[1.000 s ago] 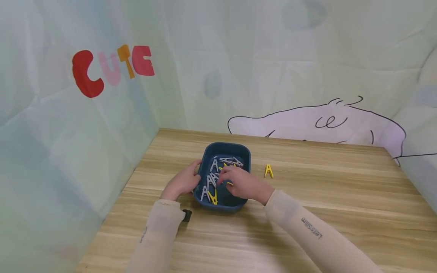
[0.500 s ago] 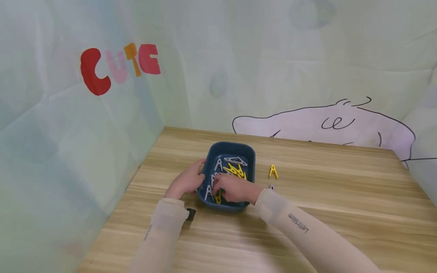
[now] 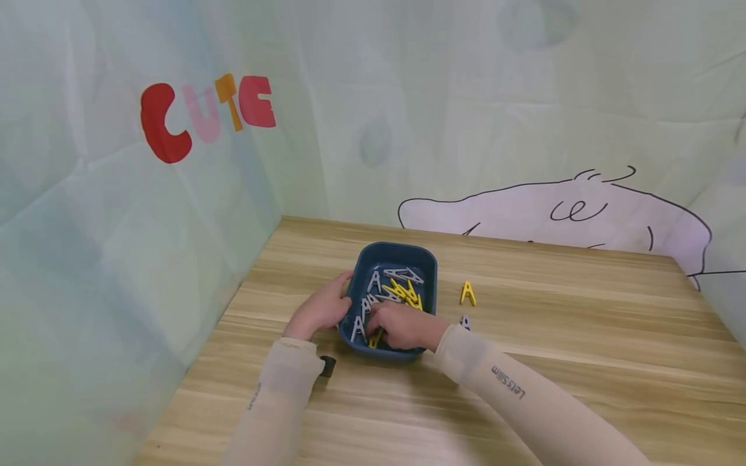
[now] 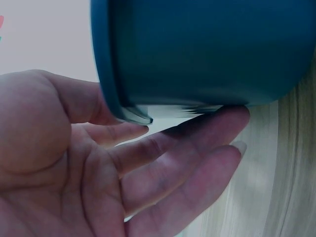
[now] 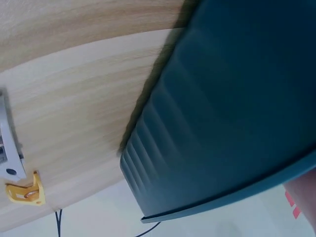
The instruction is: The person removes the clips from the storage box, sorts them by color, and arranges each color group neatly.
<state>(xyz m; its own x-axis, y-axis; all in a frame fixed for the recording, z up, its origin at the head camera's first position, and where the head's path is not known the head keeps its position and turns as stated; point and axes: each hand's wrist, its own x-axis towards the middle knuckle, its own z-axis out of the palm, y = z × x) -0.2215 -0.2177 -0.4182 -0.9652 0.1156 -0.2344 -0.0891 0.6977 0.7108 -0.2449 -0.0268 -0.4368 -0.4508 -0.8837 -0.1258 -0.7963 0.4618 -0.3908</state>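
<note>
A dark blue plastic bin (image 3: 432, 272) stands on the wooden table, with several grey and yellow clothespins in it. My left hand (image 3: 322, 309) holds its left side; in the left wrist view the thumb is at the rim and long fingers lie along the outer wall. My right hand (image 3: 401, 325) reaches into the near part of the bin, fingers curled down at a yellow clothespin (image 3: 374, 339), which they appear to pinch and partly cover. A grey clothespin (image 3: 358, 329) lies just left of those fingers. More yellow clothespins (image 3: 402, 290) lie beyond the hand.
Right of the bin, a yellow clothespin (image 3: 468, 293) and a grey clothespin (image 3: 465, 322) lie on the table (image 3: 559, 310), the grey one beside my right sleeve. Printed cloth walls (image 3: 495, 142) border the table at the back and left.
My right hand has moved from the middle of the bin toward its near left, down to the yellow clothespin. The grey clothespin on the table has come into sight. The left hand stays put.
</note>
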